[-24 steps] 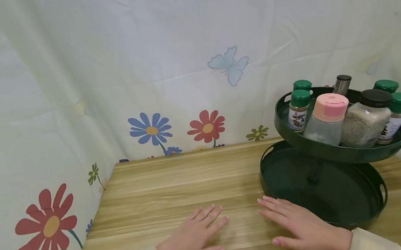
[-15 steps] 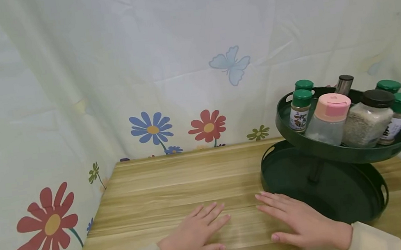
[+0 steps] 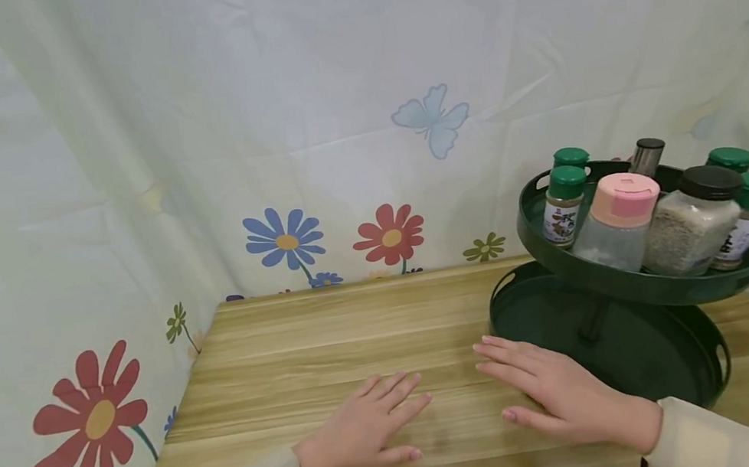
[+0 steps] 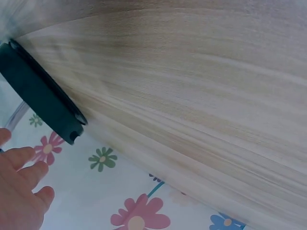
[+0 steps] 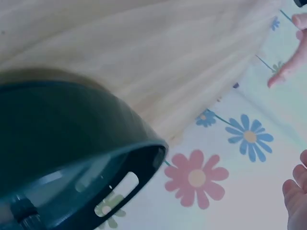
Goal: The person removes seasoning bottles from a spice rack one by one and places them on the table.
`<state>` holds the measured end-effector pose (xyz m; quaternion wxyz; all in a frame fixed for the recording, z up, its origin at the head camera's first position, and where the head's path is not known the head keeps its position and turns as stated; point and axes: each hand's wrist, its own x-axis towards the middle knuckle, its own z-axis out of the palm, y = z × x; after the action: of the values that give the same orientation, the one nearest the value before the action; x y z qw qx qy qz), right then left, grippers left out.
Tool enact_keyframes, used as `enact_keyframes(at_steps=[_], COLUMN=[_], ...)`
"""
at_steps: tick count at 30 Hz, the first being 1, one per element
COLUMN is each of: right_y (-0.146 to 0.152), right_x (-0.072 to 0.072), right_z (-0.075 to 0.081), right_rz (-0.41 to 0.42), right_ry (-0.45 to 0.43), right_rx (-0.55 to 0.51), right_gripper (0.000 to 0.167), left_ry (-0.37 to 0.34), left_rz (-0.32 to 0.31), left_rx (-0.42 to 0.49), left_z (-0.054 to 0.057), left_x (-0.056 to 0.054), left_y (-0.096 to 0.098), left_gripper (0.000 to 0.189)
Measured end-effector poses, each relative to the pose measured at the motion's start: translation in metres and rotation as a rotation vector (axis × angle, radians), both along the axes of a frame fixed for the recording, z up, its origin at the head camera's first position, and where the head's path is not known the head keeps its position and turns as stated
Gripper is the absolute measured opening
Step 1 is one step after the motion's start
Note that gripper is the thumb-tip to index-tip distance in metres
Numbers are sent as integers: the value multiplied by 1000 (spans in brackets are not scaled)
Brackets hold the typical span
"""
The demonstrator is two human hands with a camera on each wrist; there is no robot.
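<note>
My left hand point(image 3: 369, 428) hovers palm down over the wooden table, fingers straight and slightly spread, holding nothing. To its right, my right hand point(image 3: 562, 389) is held the same way, thumb apart, its wrist side overlapping the lower tray of a dark green two-tier rack point(image 3: 628, 359) in the head view. Above sits the upper tray point(image 3: 619, 284), loaded with seasoning containers. Among them are a pink-capped clear bottle point(image 3: 616, 225), a black-lidded jar point(image 3: 692, 224) of pale grains and green-capped spice bottles point(image 3: 562, 208). Fingers point(image 4: 21, 187) show at the left wrist view's lower left.
A wooden table point(image 3: 331, 338) spreads in front of and left of the rack. White curtains point(image 3: 301, 80) printed with flowers and butterflies hang behind it and along both sides. The rack's lower tray has a handle cutout point(image 5: 117, 194) in its wall, seen in the right wrist view.
My right hand has moved forward and up a little, away from the table's near side. My left hand has risen slightly. The rack and its containers stay in place.
</note>
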<state>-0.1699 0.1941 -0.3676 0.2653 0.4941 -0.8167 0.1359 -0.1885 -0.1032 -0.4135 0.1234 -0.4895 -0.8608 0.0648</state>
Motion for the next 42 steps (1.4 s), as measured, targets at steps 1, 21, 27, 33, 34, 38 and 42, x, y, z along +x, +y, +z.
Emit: enact_keyframes(at_steps=[1, 21, 27, 33, 34, 38, 42], right_y=[0, 1, 8, 15, 16, 19, 21], right_x=[-1, -15, -15, -15, -14, -11, -9], right_z=[2, 57, 64, 69, 70, 76, 82], right_rz=[6, -8, -72, -119, -127, -166, -203], right_ry=[15, 416, 456, 468, 470, 474, 489], right_rx=[-22, -522, -609, -700, -716, -780, -848], right_gripper=[47, 36, 40, 44, 44, 46, 46], left_ry=[4, -3, 2, 5, 6, 18, 16], left_rz=[-1, -3, -4, -5, -5, -7, -5], left_rx=[-1, 7, -3, 1, 4, 10, 12], left_z=[0, 3, 5, 5, 5, 6, 6], left_x=[0, -5, -6, -7, -7, -7, -7], left_y=[0, 0, 0, 0, 0, 0, -1], left_gripper=[66, 62, 61, 60, 60, 60, 61])
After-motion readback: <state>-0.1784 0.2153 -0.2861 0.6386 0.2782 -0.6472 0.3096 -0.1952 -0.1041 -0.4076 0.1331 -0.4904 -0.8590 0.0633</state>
